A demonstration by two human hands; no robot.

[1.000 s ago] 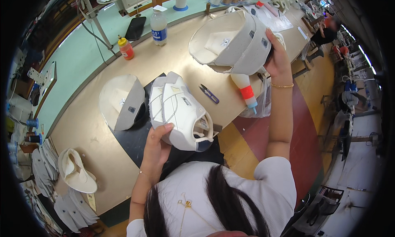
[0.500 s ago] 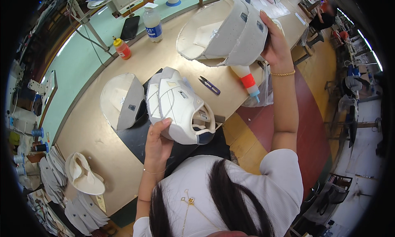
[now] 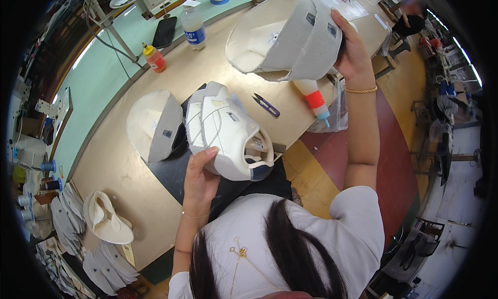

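My left hand [image 3: 201, 177] is closed on white stitched shoe uppers [image 3: 220, 127], the thumb on their side and the rounded collar opening toward me. At the far right my raised right hand [image 3: 355, 52] grips nested grey-and-cream shoe upper pieces [image 3: 290, 44], its fingers partly hidden behind them. These pieces hang above the table, their hollow side facing left. Just left of the white uppers, another grey-and-cream upper piece [image 3: 155, 125] lies on the table. Between the two hands lie small purple-handled thread snips [image 3: 267, 106], touched by neither.
A squeeze bottle with a blue tip [image 3: 316, 103] lies under the raised pieces. Farther back stand a small yellow-capped bottle [image 3: 154, 59], a drink bottle [image 3: 193, 29] and a dark phone [image 3: 165, 32]. A cream upper [image 3: 108, 218] and stacked grey pieces [image 3: 106, 268] occupy the near left.
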